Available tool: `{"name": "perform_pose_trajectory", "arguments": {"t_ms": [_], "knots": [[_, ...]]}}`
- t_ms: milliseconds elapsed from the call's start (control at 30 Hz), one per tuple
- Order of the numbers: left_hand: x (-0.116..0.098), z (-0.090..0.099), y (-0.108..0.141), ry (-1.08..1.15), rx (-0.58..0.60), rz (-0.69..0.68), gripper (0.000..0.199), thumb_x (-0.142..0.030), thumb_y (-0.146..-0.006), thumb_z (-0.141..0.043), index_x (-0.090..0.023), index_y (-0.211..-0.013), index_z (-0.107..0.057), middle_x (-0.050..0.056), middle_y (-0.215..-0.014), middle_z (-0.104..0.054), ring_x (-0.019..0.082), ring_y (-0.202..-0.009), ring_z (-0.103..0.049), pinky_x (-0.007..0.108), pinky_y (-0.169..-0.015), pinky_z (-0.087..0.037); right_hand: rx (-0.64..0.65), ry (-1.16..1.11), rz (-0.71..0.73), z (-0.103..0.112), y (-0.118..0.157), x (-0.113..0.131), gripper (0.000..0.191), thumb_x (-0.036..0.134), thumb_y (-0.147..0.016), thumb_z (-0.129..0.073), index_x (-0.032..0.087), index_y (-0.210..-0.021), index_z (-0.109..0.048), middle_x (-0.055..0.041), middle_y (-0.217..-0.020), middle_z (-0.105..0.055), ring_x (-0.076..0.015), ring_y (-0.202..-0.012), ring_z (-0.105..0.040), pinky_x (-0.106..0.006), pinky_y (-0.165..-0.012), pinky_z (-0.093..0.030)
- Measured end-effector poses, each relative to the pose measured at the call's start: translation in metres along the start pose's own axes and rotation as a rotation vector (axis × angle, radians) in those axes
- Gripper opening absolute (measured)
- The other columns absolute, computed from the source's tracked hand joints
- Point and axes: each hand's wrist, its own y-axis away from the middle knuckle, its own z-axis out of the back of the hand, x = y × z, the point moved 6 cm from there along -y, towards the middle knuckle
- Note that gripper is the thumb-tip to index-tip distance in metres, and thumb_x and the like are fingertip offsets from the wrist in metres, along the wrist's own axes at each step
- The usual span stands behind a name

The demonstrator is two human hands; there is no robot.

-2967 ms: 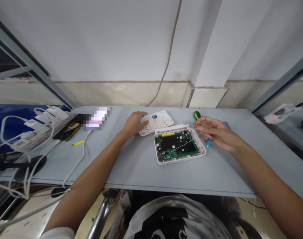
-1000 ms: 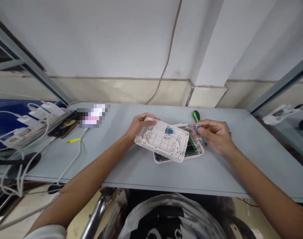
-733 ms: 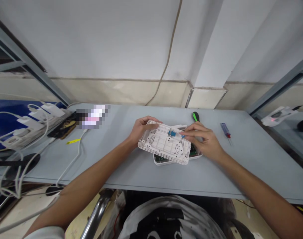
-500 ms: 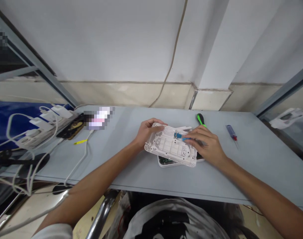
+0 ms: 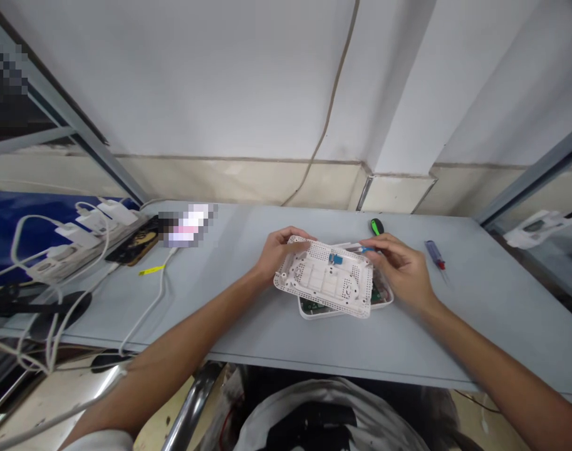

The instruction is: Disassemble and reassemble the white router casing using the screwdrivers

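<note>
Perforated white cover (image 5: 309,294) had come to lie over the white tray (image 5: 342,312) holding the green circuit board (image 5: 378,295), mid-frame. Left hand (image 5: 286,254) grasped the cover's left edge, while right hand (image 5: 401,266) had moved off the blue connector (image 5: 335,259) to its upper right corner, fingers curled, grip unclear.

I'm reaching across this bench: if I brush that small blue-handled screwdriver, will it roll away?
Probably yes: the blue-handled screwdriver has a slim, roundish handle and lies on its side on the flat, smooth grey table, so a brush could set it rolling. It looks light for its length. Its thin metal shaft should stay stiff.
</note>
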Motion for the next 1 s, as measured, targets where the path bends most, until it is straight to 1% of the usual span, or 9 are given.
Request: {"name": "perform_pose_trajectory", "arguments": {"t_ms": [167, 300, 433, 533, 600, 700, 800, 900, 1000], "knots": [[0.000, 0.000, 0.001, -0.004, 0.006, 0.005, 0.029, -0.025, -0.063, -0.093, -0.016, -0.083, -0.074, 0.008, -0.098, -0.081, 0.021, -0.076, -0.076, 0.031, -0.063, -0.060, -0.112, -0.074, -0.122, 0.009, -0.001, -0.003, 0.011, 0.027, -0.094, -0.074, 0.029, -0.104, -0.079, 0.0011, -0.082, -0.075, -0.0141, -0.074, -0.069, -0.028, -0.068, -0.056], [-0.002, -0.001, 0.002, -0.004, 0.004, -0.001, 0.029, -0.024, -0.062, -0.093, -0.016, -0.082, -0.074, 0.007, -0.097, -0.081, 0.021, -0.077, -0.076, 0.031, -0.064, -0.060, -0.104, -0.114, -0.132, 0.009, -0.003, 0.001, 0.015, 0.025, -0.085, -0.082, 0.031, -0.098, -0.083, -0.0002, -0.093, -0.080, -0.0148, -0.082, -0.073, -0.027, -0.073, -0.058], [-0.003, -0.003, 0.002, -0.004, -0.005, 0.011, 0.030, -0.024, -0.060, -0.093, -0.017, -0.082, -0.073, 0.007, -0.097, -0.081, 0.021, -0.076, -0.075, 0.031, -0.065, -0.060, -0.075, -0.130, -0.098, 0.008, -0.003, 0.005, 0.018, 0.025, -0.090, -0.078, 0.034, -0.104, -0.085, -0.0012, -0.096, -0.082, -0.0165, -0.084, -0.075, -0.031, -0.073, -0.060], [-0.003, -0.003, 0.002, -0.012, -0.004, 0.014, 0.030, -0.025, -0.060, -0.093, -0.017, -0.082, -0.073, 0.008, -0.097, -0.081, 0.021, -0.077, -0.075, 0.032, -0.066, -0.060, -0.037, -0.119, -0.046, 0.006, -0.004, 0.008, 0.017, 0.025, -0.092, -0.076, 0.035, -0.103, -0.085, -0.0018, -0.094, -0.081, -0.0182, -0.082, -0.075, -0.033, -0.069, -0.061], [-0.002, -0.002, 0.001, -0.018, -0.007, 0.015, 0.030, -0.025, -0.061, -0.093, -0.017, -0.082, -0.073, 0.008, -0.098, -0.081, 0.021, -0.078, -0.075, 0.032, -0.067, -0.060, 0.010, -0.065, 0.013, 0.003, -0.004, 0.011, 0.017, 0.024, -0.091, -0.078, 0.034, -0.102, -0.085, -0.0023, -0.096, -0.082, -0.0196, -0.085, -0.075, -0.036, -0.073, -0.062], [-0.003, -0.002, 0.001, -0.027, -0.013, 0.006, 0.029, -0.025, -0.061, -0.092, -0.017, -0.081, -0.073, 0.009, -0.098, -0.081, 0.021, -0.076, -0.074, 0.033, -0.068, -0.060, 0.075, 0.089, 0.162, -0.006, -0.002, 0.018, 0.024, 0.018, -0.091, -0.078, 0.034, -0.109, -0.083, -0.0022, -0.099, -0.083, -0.0213, -0.088, -0.075, -0.043, -0.082, -0.062], [-0.007, -0.003, 0.003, -0.035, -0.025, -0.014, 0.029, -0.025, -0.061, -0.092, -0.017, -0.081, -0.073, 0.008, -0.098, -0.081, 0.021, -0.074, -0.073, 0.033, -0.067, -0.059, 0.123, 0.207, 0.308, -0.017, 0.002, 0.025, 0.035, 0.012, -0.095, -0.072, 0.035, -0.120, -0.080, -0.0013, -0.102, -0.083, -0.0226, -0.093, -0.074, -0.046, -0.083, -0.062], [-0.010, -0.004, 0.005, -0.048, -0.028, -0.024, 0.028, -0.025, -0.062, -0.092, -0.017, -0.082, -0.074, 0.008, -0.099, -0.081, 0.021, -0.075, -0.073, 0.033, -0.067, -0.059, 0.101, 0.257, 0.375, -0.020, 0.005, 0.028, 0.040, 0.009, -0.095, -0.071, 0.035, -0.124, -0.078, -0.0006, -0.103, -0.083, -0.0231, -0.093, -0.073, -0.046, -0.081, -0.063], [-0.013, -0.004, 0.007, -0.055, -0.031, -0.043, 0.027, -0.025, -0.063, -0.091, -0.017, -0.082, -0.074, 0.008, -0.099, -0.081, 0.020, -0.075, -0.073, 0.032, -0.067, -0.058, 0.074, 0.252, 0.397, -0.020, 0.005, 0.029, 0.037, 0.008, -0.093, -0.072, 0.033, -0.119, -0.080, -0.0014, -0.102, -0.083, -0.0226, -0.092, -0.072, -0.046, -0.080, -0.062]]}}
